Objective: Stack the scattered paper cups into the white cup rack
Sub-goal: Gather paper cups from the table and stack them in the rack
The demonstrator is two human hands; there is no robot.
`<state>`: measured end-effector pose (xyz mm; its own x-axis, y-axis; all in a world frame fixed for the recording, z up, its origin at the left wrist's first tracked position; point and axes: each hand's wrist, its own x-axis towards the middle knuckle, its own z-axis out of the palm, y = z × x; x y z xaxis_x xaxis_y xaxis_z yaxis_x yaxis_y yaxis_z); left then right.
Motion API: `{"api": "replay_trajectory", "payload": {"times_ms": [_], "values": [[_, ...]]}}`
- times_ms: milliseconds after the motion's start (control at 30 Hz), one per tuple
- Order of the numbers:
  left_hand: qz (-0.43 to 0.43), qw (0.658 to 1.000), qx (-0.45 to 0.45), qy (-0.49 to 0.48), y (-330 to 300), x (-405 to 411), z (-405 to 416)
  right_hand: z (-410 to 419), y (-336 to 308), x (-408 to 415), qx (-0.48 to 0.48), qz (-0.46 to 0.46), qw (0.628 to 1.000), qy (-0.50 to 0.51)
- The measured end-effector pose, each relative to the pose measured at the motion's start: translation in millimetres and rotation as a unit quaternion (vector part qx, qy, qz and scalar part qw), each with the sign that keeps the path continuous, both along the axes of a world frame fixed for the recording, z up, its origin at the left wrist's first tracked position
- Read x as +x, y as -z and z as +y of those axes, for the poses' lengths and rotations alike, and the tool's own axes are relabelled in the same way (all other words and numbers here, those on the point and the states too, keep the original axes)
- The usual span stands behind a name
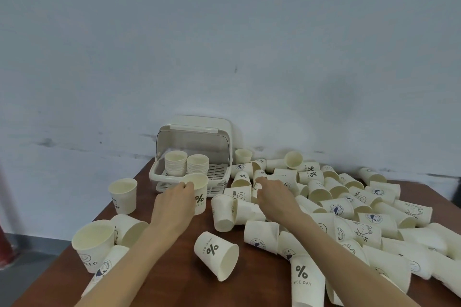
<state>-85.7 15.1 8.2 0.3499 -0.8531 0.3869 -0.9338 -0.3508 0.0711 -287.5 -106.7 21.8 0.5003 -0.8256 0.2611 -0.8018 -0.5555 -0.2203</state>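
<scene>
Plainly the left hand (174, 203) pinches an upright paper cup (198, 193) by its rim; light, crushable; right hand (273, 197) reaches, fingers loose, grasping nothing.

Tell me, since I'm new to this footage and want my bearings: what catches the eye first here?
First, the big heap of paper cups lying on their sides across the right half of the brown table. Next, the white cup rack at the back against the wall, lid raised, with two stacks inside. In front of it the left hand grips an upright "%" cup, while the right hand reaches into the heap.
</scene>
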Motion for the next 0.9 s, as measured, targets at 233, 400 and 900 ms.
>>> {"api": "replay_trajectory", "payload": {"times_ms": [233,400,900], "values": [[0.079,0.994,-0.072,0.006,3.4,-28.7,23.0,-1.7,-1.5,-10.1,0.005,-0.009,1.0,0.013],[0.049,0.994,-0.094,0.019,17.8,-34.6,33.8,0.5,-1.1,-10.3,0.004,-0.01,1.0,0.013],[-0.054,0.983,-0.162,0.071,46.0,-36.4,42.6,25.5,-16.3,-23.7,-0.006,-0.028,1.0,0.01]]}}
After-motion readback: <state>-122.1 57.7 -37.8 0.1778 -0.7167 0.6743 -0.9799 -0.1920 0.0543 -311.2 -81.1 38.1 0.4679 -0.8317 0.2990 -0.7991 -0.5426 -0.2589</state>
